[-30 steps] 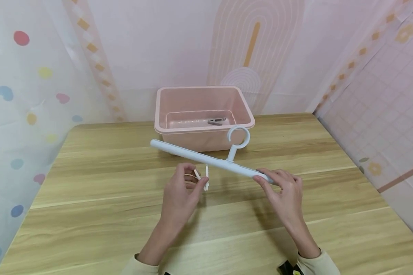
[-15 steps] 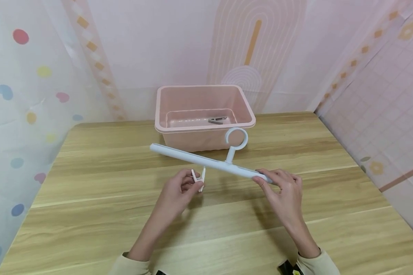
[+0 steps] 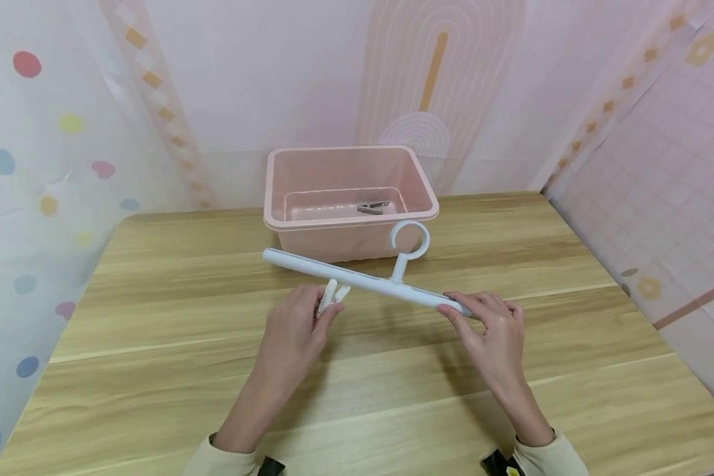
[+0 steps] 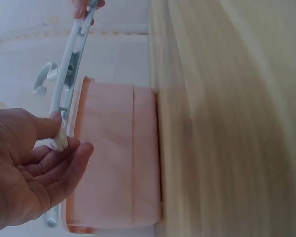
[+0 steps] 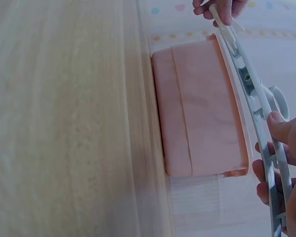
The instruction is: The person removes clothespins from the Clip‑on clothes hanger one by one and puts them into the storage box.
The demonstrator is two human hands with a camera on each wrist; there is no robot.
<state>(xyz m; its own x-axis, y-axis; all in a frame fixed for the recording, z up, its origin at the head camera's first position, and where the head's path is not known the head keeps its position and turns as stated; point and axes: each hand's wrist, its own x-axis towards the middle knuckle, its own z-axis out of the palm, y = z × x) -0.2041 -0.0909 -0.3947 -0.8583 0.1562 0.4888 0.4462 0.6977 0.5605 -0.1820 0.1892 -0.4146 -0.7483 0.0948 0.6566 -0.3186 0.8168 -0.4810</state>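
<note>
My right hand (image 3: 492,334) grips the right end of a pale blue clothes hanger (image 3: 363,281), thumb in front and fingers behind. The hanger is held above the table and slants up toward the left, its round hook (image 3: 413,241) pointing up. Between thumb and fingers, my left hand (image 3: 294,330) pinches a white clothespin (image 3: 328,295), just below the hanger's left half. In the left wrist view the clothespin (image 4: 62,140) is mostly covered by the thumb and lies close to the hanger bar (image 4: 68,64); whether they touch I cannot tell.
Behind the hanger a pink plastic basin (image 3: 339,241) stands on the wooden table (image 3: 172,370), near its back edge. A grey clothespin (image 3: 373,208) lies inside it. A patterned cloth (image 3: 226,86) covers the wall behind.
The left hand has shifted left and turned the clothespin, whose prongs now point up and right near the bar. The hanger's left end has dipped slightly; the right hand keeps its grip.
</note>
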